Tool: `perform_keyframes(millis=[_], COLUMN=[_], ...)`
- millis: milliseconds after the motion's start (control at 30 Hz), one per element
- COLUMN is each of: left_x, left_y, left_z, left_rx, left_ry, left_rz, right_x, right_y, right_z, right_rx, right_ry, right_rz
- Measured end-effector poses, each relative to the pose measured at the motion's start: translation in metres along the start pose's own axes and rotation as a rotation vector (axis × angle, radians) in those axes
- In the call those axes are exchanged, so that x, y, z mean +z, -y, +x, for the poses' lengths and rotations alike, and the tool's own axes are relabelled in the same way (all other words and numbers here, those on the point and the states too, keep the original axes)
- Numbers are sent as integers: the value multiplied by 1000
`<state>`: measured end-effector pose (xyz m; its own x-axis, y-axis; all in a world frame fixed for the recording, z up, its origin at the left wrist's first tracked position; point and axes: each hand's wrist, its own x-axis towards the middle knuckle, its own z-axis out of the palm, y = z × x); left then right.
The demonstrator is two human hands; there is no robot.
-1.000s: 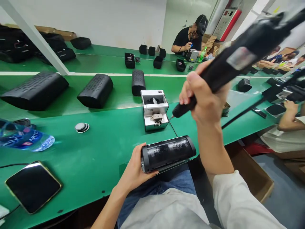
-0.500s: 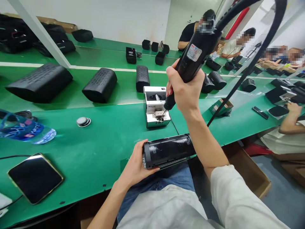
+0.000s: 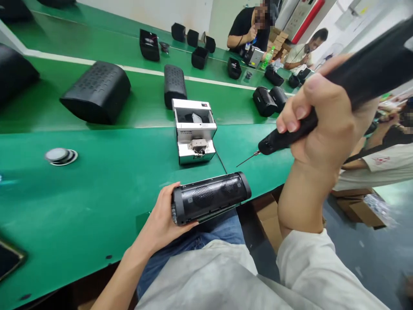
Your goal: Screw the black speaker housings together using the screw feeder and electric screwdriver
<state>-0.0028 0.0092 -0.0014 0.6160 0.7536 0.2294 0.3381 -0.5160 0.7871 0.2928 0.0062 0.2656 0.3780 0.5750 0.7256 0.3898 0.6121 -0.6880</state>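
Your left hand (image 3: 164,215) clasps one end of a glossy, perforated black casing (image 3: 211,196); your right hand (image 3: 329,122), well apart, grips a black screwdriver (image 3: 358,75). Beyond your left stands a boxy silvery device (image 3: 194,129).

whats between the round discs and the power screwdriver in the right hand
Across the head view, a silver device stands between the round discs and the power screwdriver in the right hand; a thin dark cable shows there too.
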Motion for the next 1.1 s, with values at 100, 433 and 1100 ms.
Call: perform_keyframes(millis=[100, 433, 1100], left_x=[0, 1, -4], left_y=[1, 2, -11], left_z=[0, 0, -3], left_rx=[-1, 0, -113], left_ry=[-7, -13, -17], left_rz=[-2, 15, -62], right_x=[-11, -20, -43], right_y=[6, -8, -55], right_z=[-3, -10, -56], right_rx=[20, 67, 206], right_ry=[-17, -13, 75], right_rz=[30, 0, 183])
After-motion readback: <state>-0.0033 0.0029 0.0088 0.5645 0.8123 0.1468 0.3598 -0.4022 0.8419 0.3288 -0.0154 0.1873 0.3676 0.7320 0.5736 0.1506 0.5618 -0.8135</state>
